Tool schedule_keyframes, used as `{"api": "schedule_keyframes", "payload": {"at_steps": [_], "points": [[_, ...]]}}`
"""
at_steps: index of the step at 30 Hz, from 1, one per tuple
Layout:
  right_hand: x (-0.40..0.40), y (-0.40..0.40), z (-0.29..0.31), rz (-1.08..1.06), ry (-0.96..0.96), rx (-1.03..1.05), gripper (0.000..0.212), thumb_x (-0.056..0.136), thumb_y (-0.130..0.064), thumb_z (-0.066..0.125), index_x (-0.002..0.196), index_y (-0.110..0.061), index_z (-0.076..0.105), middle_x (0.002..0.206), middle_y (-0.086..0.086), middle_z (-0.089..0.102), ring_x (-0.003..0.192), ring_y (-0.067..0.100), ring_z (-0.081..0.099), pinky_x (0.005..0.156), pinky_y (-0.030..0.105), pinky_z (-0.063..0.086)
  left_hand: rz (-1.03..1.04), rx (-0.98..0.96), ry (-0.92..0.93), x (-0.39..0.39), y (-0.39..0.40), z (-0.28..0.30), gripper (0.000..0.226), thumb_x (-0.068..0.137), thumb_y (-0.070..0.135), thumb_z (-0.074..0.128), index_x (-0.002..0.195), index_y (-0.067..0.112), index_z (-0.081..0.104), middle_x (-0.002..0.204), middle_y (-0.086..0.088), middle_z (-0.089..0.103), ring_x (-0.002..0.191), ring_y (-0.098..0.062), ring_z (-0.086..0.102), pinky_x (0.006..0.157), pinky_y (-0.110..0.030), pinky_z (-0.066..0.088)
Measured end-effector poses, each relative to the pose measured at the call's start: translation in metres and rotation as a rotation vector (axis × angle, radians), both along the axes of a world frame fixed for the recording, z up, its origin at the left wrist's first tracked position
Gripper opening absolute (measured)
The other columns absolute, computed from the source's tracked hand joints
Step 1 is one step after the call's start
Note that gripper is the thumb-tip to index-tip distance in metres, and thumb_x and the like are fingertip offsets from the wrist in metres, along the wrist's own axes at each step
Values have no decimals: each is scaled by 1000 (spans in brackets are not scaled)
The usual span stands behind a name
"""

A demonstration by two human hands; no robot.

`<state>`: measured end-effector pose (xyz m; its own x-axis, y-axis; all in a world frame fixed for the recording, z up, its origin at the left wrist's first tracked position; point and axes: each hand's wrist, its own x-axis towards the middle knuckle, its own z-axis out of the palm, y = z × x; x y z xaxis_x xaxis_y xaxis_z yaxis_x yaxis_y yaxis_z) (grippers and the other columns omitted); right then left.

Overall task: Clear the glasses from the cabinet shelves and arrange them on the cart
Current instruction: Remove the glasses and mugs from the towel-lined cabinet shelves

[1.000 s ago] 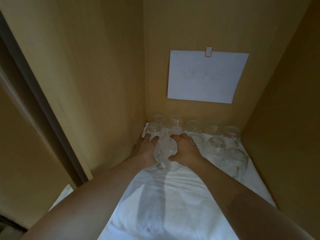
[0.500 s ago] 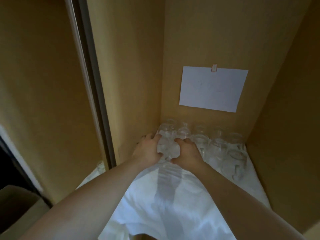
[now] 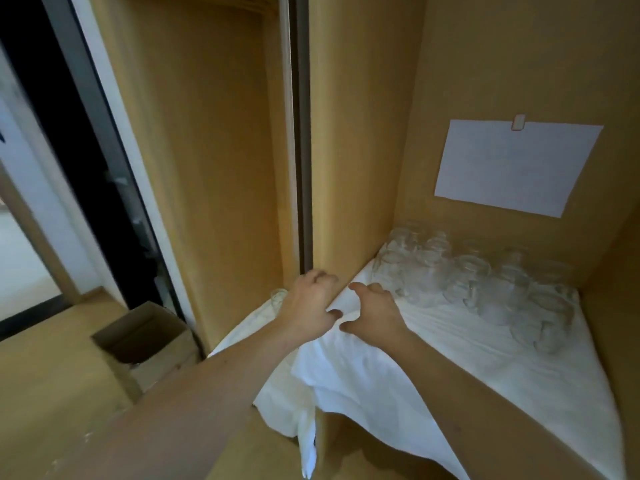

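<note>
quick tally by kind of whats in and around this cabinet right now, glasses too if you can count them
glasses on the shelf: clear, overlapping cluster, exact count cannot be told
glass in the left compartment: 1
white cloth: 1
paper sheet: 1
clip: 1
cardboard box: 1
hands: 2, left hand, right hand
Total without the cluster: 7

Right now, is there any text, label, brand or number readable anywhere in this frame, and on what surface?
No legible text.
White paper sheet clipped to the cabinet back wall: looks blank here; any writing is too faint to read.
Small clip at its top edge: no readable marking.
Glasses, white cloth, cardboard box: no print visible.
</note>
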<state>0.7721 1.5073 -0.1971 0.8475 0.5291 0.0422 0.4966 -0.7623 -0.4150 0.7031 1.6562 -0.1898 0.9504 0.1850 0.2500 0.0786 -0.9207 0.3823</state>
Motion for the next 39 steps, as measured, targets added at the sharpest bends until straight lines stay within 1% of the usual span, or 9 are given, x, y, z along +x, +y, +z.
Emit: {"api": "schedule_keyframes", "payload": {"at_steps": [6, 13, 16, 19, 21, 24, 27, 31, 39], "points": [[-29, 36, 0, 24, -14, -27, 80, 79, -40, 80, 147, -26, 40, 136, 6, 47, 125, 27, 44, 99, 38, 48, 104, 31, 39, -41, 48, -4, 66, 88, 37, 74, 146, 20, 48, 151, -3, 41, 135, -26, 40, 108, -43, 43], [-77, 110, -5, 40, 34, -34, 79, 75, -40, 81, 143, -27, 45, 129, 5, 49, 124, 28, 46, 98, 41, 50, 153, 61, 148, -94, 132, -18, 67, 89, 49, 68, 147, 29, 42, 154, -4, 35, 135, -30, 37, 106, -47, 42], [-101, 148, -15, 51, 33, -64, 84, 75, -46, 81, 148, -31, 41, 138, 3, 49, 129, 26, 44, 103, 38, 46, 183, 58, 165, -114, 170, -24, 70, 88, 55, 66, 148, 31, 39, 156, -4, 34, 138, -30, 38, 107, -45, 42], [-124, 181, -27, 35, 50, -91, 87, 77, -49, 79, 151, -32, 36, 145, 4, 46, 134, 28, 40, 105, 42, 45, 198, 66, 192, -132, 205, -31, 72, 87, 58, 65, 148, 32, 39, 157, -5, 34, 140, -31, 36, 108, -47, 39], [-136, 200, -34, 16, 59, -98, 87, 79, -50, 78, 152, -32, 34, 147, 4, 44, 135, 29, 40, 105, 43, 45, 198, 63, 196, -142, 226, -36, 71, 86, 59, 65, 146, 30, 41, 153, -4, 39, 137, -31, 39, 105, -46, 41], [-151, 225, -44, 1, 65, -103, 86, 79, -51, 77, 151, -32, 34, 146, 4, 44, 133, 27, 43, 102, 40, 46, 197, 49, 211, -152, 253, -45, 69, 85, 60, 66, 143, 31, 43, 149, -2, 44, 134, -30, 41, 104, -47, 43], [-161, 243, -55, -21, 90, -105, 85, 80, -50, 76, 152, -32, 34, 146, 3, 43, 132, 26, 43, 99, 37, 43, 179, 31, 223, -153, 272, -53, 71, 85, 60, 65, 146, 31, 42, 149, -1, 44, 136, -30, 40, 106, -49, 43], [-159, 255, -72, -50, 138, -144, 85, 81, -51, 75, 152, -32, 33, 145, 3, 43, 132, 26, 41, 99, 36, 43, 145, -3, 242, -142, 286, -63, 72, 87, 57, 65, 148, 28, 40, 149, -2, 44, 136, -29, 39, 106, -45, 41], [-90, 303, -93, -63, 203, -105, 83, 82, -48, 76, 152, -30, 34, 144, 5, 43, 133, 26, 42, 104, 37, 45, 101, 30, 298, -82, 312, -81, 68, 90, 52, 66, 147, 25, 40, 148, -2, 43, 135, -27, 40, 106, -44, 43]]}}
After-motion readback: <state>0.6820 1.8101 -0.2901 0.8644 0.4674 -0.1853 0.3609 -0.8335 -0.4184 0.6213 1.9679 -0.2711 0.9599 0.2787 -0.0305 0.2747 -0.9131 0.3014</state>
